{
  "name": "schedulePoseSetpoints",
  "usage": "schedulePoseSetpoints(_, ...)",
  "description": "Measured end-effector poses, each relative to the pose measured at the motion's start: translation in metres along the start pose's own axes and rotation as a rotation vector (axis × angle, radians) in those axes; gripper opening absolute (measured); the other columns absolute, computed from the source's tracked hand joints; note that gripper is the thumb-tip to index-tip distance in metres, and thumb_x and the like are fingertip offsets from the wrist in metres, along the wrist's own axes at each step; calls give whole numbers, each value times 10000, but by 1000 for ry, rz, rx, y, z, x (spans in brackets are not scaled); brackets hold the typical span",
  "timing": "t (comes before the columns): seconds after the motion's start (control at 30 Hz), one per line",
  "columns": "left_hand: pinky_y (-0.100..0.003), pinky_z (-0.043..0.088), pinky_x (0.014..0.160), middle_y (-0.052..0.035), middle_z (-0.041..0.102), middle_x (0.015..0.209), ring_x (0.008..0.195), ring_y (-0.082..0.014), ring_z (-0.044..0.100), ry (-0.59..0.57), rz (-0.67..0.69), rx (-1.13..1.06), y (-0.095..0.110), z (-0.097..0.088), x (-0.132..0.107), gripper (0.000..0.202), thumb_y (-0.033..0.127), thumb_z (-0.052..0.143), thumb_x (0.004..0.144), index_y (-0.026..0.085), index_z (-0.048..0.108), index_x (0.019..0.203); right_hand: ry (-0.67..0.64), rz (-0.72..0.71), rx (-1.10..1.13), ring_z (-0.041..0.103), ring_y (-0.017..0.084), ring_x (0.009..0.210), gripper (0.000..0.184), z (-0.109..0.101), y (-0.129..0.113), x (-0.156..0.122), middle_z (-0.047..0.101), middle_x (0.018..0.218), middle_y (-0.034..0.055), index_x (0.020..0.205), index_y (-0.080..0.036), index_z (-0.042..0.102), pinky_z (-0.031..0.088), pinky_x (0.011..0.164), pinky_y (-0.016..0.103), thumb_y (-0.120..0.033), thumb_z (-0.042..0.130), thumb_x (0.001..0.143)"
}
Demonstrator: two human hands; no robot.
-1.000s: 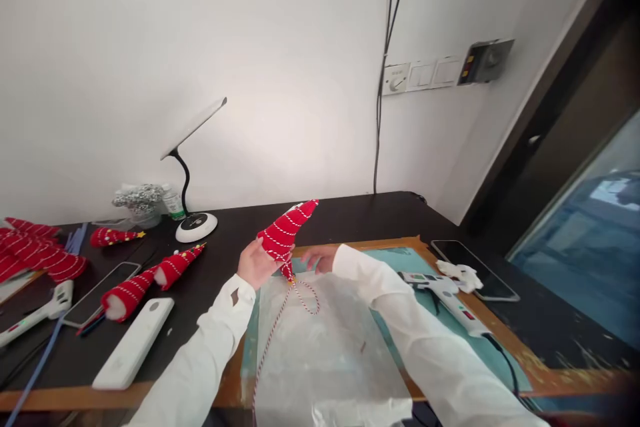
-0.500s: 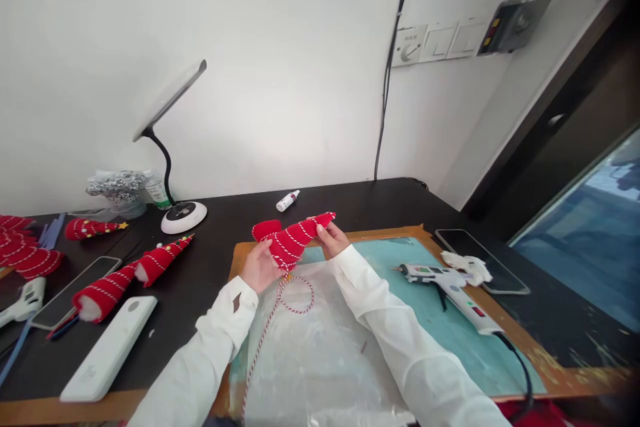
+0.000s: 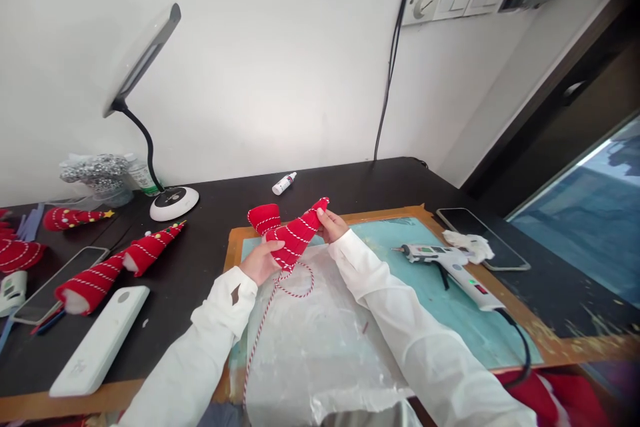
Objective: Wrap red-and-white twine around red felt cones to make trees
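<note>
Both hands hold a red cone [image 3: 293,235] wrapped with red-and-white cord, tilted almost flat above the blue mat [image 3: 440,300]. My left hand [image 3: 260,261] grips its wide lower end. My right hand [image 3: 331,223] pinches the narrow tip. A red-and-white cord [image 3: 270,303] loops down from the cone base and trails across a clear plastic sheet [image 3: 320,340] toward the table's front edge. A second red cone piece [image 3: 264,216] lies just behind the held one.
A glue gun [image 3: 453,265] with its cable lies on the mat's right side, beside a phone [image 3: 483,247] and crumpled tissue. On the left are finished cones [image 3: 120,263], a white power bank [image 3: 97,339], a phone, and a desk lamp [image 3: 173,200]. A small white bottle [image 3: 284,183] lies behind.
The cone has been tipped from upright to nearly flat. My right hand came up from the mat and took the tip. The view has dropped and shifted left.
</note>
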State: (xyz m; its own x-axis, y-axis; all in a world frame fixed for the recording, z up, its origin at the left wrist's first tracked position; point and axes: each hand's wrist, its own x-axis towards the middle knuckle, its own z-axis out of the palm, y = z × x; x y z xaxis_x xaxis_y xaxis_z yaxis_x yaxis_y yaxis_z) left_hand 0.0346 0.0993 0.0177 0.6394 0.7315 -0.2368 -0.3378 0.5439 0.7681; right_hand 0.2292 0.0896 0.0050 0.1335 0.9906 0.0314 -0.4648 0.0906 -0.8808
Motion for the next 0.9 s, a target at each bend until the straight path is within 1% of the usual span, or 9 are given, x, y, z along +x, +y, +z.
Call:
schedulePoseSetpoints(0.13, -405, 504, 887, -114, 655, 1139, 1033, -276, 628, 11, 93, 16, -2, 4, -1, 631, 242, 729, 659, 159, 506, 1243, -52, 3, 55, 655, 205, 900, 599, 0, -3, -1, 671, 1014, 71, 1022, -194, 637, 526, 785, 310, -639, 745, 635)
schedulePoseSetpoints(0.27, -376, 492, 898, -91, 620, 1165, 1052, -243, 605, 63, 351, 166, -3, 7, -1, 669, 264, 743, 676, 200, 451, 1274, -65, -49, 106, 649, 153, 908, 561, -2, -5, 1, 662, 1052, 28, 1042, -246, 618, 510, 747, 229, -621, 751, 646)
schedulePoseSetpoints(0.37, -370, 494, 883, -89, 579, 1197, 1039, -230, 597, 134, 554, 386, -4, 9, -2, 691, 250, 745, 683, 229, 412, 1287, -85, -61, 73, 650, 143, 893, 517, -4, -3, 0, 652, 1080, 20, 1043, -252, 618, 506, 727, 220, -551, 779, 653)
schedulePoseSetpoints(0.47, -391, 485, 892, -107, 521, 1249, 1078, -249, 566, 194, 724, 713, -5, 11, -5, 681, 218, 741, 669, 237, 420, 1270, -94, -53, 68, 656, 168, 893, 547, -4, -1, -2, 658, 1067, 38, 1064, -242, 614, 516, 773, 268, -542, 786, 641)
schedulePoseSetpoints(0.53, -421, 451, 944, -113, 498, 1261, 1137, -269, 524, 198, 852, 923, -6, 11, -6, 654, 181, 727, 666, 234, 438, 1250, -79, -48, 77, 657, 183, 903, 559, -3, 0, -4, 667, 1038, 47, 1072, -232, 618, 518, 801, 293, -542, 786, 638)
schedulePoseSetpoints(0.63, -466, 399, 1004, -108, 483, 1255, 1201, -289, 467, 170, 1027, 1093, -8, 10, -5, 608, 154, 698, 686, 235, 449, 1236, -56, -54, 89, 649, 195, 932, 544, -1, -2, -6, 668, 1035, 54, 1063, -218, 634, 519, 828, 308, -503, 802, 631)
schedulePoseSetpoints(0.7, -473, 399, 1004, -105, 466, 1264, 1219, -301, 445, 163, 1096, 1130, -8, 10, -5, 600, 146, 692, 692, 242, 452, 1234, -57, -60, 114, 642, 199, 956, 530, 1, -4, -7, 662, 1065, 62, 1055, -210, 641, 521, 841, 313, -461, 816, 622)
schedulePoseSetpoints(0.8, -460, 387, 1013, -97, 453, 1286, 1208, -307, 452, 172, 1128, 1105, -8, 10, -6, 589, 137, 709, 684, 261, 482, 1213, -105, -64, 178, 637, 192, 968, 567, 5, -4, -9, 646, 1117, 61, 1099, -227, 630, 525, 835, 305, -406, 835, 602)
schedulePoseSetpoints(0.9, -458, 376, 1014, -91, 476, 1278, 1184, -303, 475, 152, 1147, 1132, -7, 9, -7, 597, 134, 732, 659, 279, 507, 1192, -139, -49, 185, 639, 177, 943, 547, 7, -1, -11, 662, 1061, 50, 1074, -224, 636, 516, 843, 298, -367, 846, 590)
